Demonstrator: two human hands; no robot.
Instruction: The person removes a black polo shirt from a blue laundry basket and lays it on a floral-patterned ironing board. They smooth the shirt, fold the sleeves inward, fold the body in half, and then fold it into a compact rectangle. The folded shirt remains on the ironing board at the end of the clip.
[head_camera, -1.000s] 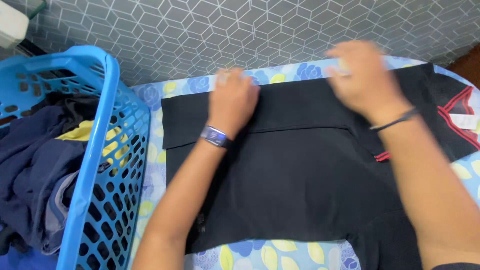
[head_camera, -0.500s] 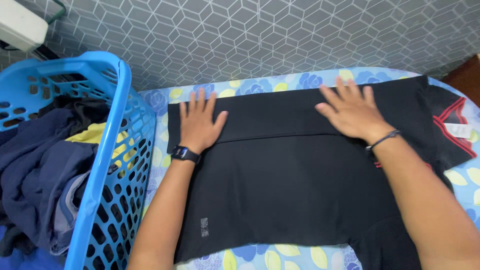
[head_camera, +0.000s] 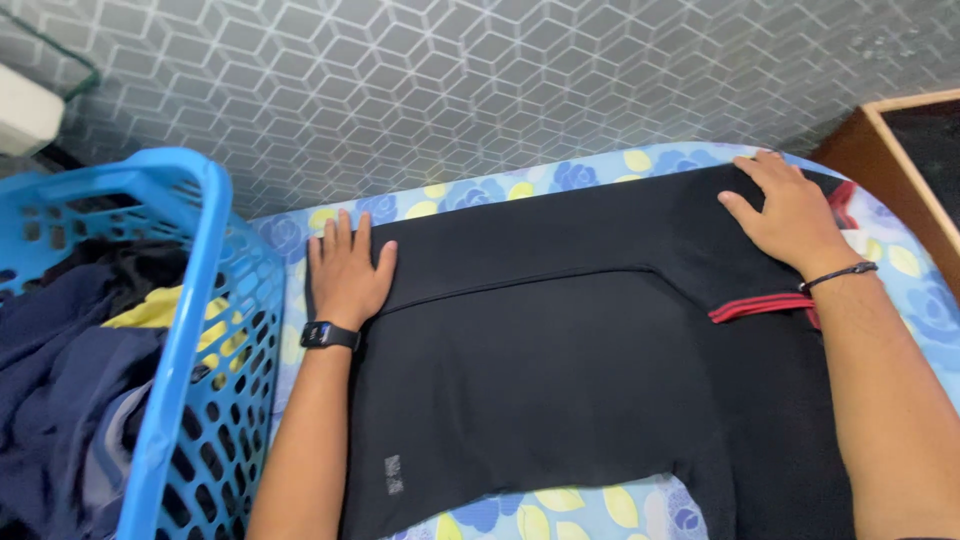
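Note:
A black garment (head_camera: 560, 350) with red stripes at one edge lies spread flat on a blue floral sheet (head_camera: 560, 505). My left hand (head_camera: 345, 270) lies flat, fingers together, on the garment's far left corner; a dark watch sits on that wrist. My right hand (head_camera: 785, 210) presses flat on the far right part of the garment, fingers spread, a thin black band on the wrist. Neither hand grips anything.
A blue plastic laundry basket (head_camera: 190, 330) stands at the left, holding dark blue and yellow clothes. A grey wall with a hexagon pattern (head_camera: 480, 90) runs behind. A wooden-framed piece of furniture (head_camera: 880, 130) sits at the far right.
Both hands have slid outward along the garment's far edge: the left toward the basket side, the right toward the red-striped end. The view has shifted slightly.

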